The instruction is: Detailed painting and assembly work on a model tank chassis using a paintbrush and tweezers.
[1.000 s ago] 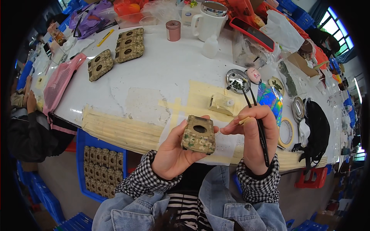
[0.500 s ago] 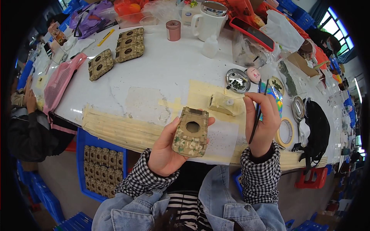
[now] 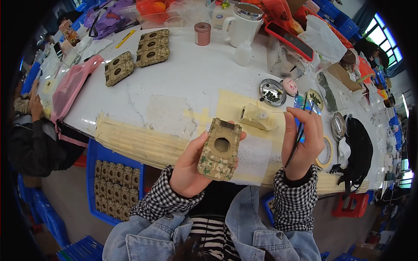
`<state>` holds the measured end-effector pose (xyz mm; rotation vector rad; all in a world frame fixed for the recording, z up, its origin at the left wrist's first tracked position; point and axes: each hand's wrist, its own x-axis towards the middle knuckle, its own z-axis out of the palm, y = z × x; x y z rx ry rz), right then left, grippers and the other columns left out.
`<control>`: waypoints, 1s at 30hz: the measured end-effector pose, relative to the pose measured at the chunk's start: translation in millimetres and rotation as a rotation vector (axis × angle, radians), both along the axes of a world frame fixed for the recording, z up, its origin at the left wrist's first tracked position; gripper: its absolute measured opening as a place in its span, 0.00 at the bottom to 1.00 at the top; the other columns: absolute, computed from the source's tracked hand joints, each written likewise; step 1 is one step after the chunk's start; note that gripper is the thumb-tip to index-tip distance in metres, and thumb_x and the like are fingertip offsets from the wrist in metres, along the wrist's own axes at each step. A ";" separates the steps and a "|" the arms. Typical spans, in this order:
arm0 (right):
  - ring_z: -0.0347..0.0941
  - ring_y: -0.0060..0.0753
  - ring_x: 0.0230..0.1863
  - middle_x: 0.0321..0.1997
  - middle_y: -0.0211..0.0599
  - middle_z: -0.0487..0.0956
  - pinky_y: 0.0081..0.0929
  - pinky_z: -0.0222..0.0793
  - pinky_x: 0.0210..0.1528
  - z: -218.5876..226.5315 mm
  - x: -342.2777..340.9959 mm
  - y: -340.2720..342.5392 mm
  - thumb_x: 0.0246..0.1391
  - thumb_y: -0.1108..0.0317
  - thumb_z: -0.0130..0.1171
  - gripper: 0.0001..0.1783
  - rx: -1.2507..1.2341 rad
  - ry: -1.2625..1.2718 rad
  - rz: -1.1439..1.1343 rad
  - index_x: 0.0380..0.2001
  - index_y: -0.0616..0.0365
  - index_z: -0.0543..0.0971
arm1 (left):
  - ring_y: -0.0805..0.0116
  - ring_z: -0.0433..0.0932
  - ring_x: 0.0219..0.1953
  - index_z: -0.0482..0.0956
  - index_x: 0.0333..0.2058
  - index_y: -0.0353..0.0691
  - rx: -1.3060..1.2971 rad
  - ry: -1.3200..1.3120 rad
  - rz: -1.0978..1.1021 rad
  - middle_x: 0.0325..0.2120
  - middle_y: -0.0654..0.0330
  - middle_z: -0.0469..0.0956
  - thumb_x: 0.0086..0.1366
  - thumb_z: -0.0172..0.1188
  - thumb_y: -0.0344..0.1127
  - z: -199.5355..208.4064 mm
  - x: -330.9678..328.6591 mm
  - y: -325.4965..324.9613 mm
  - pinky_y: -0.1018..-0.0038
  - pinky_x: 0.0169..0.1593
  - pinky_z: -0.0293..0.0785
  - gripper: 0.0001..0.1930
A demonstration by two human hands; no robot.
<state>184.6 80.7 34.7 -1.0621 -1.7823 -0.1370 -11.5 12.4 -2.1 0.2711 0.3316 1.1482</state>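
My left hand point(image 3: 186, 172) holds a camouflage-painted toy tank hull point(image 3: 220, 158), tilted up, with a round hole in its top. My right hand point(image 3: 302, 141) is raised to its right, apart from the hull. Thumb and index finger pinch a thin needle-like stick point(image 3: 278, 112), while black tweezers point(image 3: 294, 148) lie across the same hand. The stick points left toward a tape-covered block point(image 3: 252, 117) with a whitish round patch. Behind that block stands a round metal dish point(image 3: 261, 90) holding small dark green pieces.
Two groups of camouflage hulls point(image 3: 152, 48) lie at the back left. A blue crate point(image 3: 90, 174) below the table edge holds several more. To the right are a tape roll point(image 3: 326, 158) and a black bag point(image 3: 359, 143). A white mug point(image 3: 244, 30) and squeeze bottle point(image 3: 243, 54) stand behind.
The whole view has shifted slightly, with table items appearing a little to the right. Both hands keep their hold and nearly the same pose.
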 end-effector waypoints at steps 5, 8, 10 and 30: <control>0.69 0.31 0.31 0.30 0.40 0.74 0.24 0.64 0.37 8.1 1.6 -33.4 0.52 0.79 0.57 0.06 -0.245 0.330 0.333 0.35 0.64 0.75 | 0.67 0.77 0.40 0.51 0.65 0.39 -0.019 0.034 -0.017 0.59 0.45 0.61 0.71 0.32 0.50 0.3 0.3 -0.1 0.72 0.46 0.76 0.29; 0.70 0.31 0.36 0.34 0.41 0.75 0.25 0.65 0.41 5.6 0.3 -45.9 0.54 0.76 0.56 0.07 -0.415 0.320 0.550 0.37 0.63 0.74 | 0.68 0.77 0.40 0.51 0.65 0.40 -0.018 0.063 -0.046 0.59 0.47 0.62 0.70 0.32 0.51 0.0 1.9 0.4 0.72 0.46 0.76 0.30; 0.71 0.31 0.39 0.36 0.41 0.75 0.28 0.66 0.46 5.9 -2.8 -48.5 0.55 0.77 0.55 0.07 -0.511 0.322 0.646 0.38 0.63 0.74 | 0.68 0.77 0.40 0.52 0.65 0.40 -0.031 0.075 -0.062 0.58 0.49 0.63 0.70 0.33 0.51 1.0 4.0 0.6 0.72 0.45 0.76 0.30; 0.72 0.32 0.39 0.36 0.42 0.76 0.25 0.66 0.45 -4.5 -15.7 -48.0 0.54 0.77 0.56 0.06 -0.560 0.451 0.682 0.37 0.63 0.74 | 0.64 0.75 0.47 0.64 0.58 0.38 -0.039 -0.169 -0.113 0.50 0.55 0.73 0.71 0.36 0.49 -11.6 3.2 -4.5 0.64 0.50 0.73 0.25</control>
